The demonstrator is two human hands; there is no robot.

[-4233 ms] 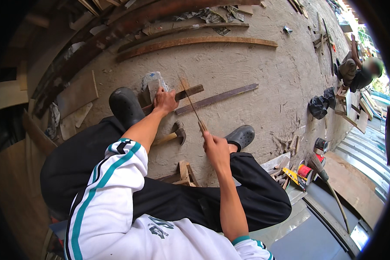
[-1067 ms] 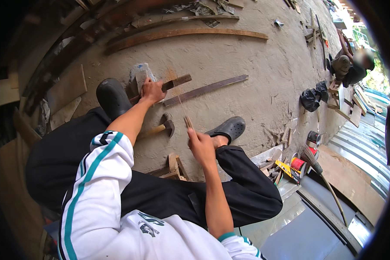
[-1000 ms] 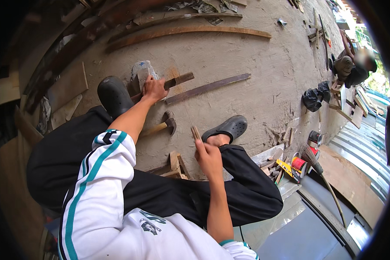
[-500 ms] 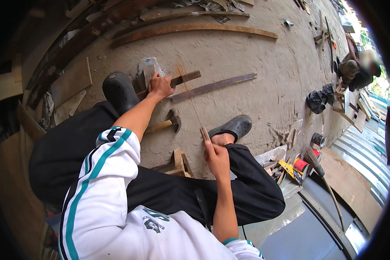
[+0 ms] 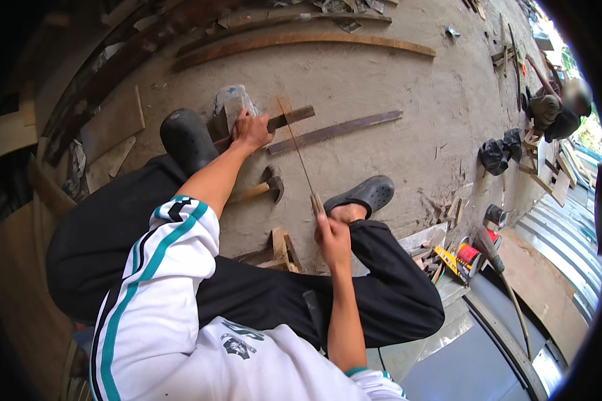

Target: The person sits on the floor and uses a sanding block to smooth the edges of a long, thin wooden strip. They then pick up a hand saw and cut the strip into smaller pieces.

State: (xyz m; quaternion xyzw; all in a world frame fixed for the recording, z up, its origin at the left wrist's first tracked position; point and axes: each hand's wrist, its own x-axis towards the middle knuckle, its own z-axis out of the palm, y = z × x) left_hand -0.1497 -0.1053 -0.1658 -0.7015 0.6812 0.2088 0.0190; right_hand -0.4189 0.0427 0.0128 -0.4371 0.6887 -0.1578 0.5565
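Observation:
My left hand (image 5: 252, 131) is closed around a dark strip of wood (image 5: 293, 117), pressing it against a pale block (image 5: 236, 107) on the ground. In my right hand (image 5: 333, 239) is the wooden handle of a handsaw (image 5: 304, 167). Its thin blade, seen nearly edge-on, crosses the strip to the right of my left hand. Orange sawdust (image 5: 282, 104) lies just beyond the cut. A claw hammer (image 5: 259, 190) rests on the ground between my arms. Another dark strip (image 5: 341, 131) lies beside the one I hold.
My clogs (image 5: 187, 142) flank the work. Long boards (image 5: 301, 39) lie at the far side. Wood offcuts (image 5: 279, 248) sit near my legs. Paint cans (image 5: 469, 255), a brush-headed broom (image 5: 491, 254) and a yellow tool (image 5: 452, 262) stand right. Another person (image 5: 555, 110) crouches at far right.
The view has shifted slightly. My right hand is blurred by motion with the saw, its blade still across the strip. My left hand keeps its hold on the wood.

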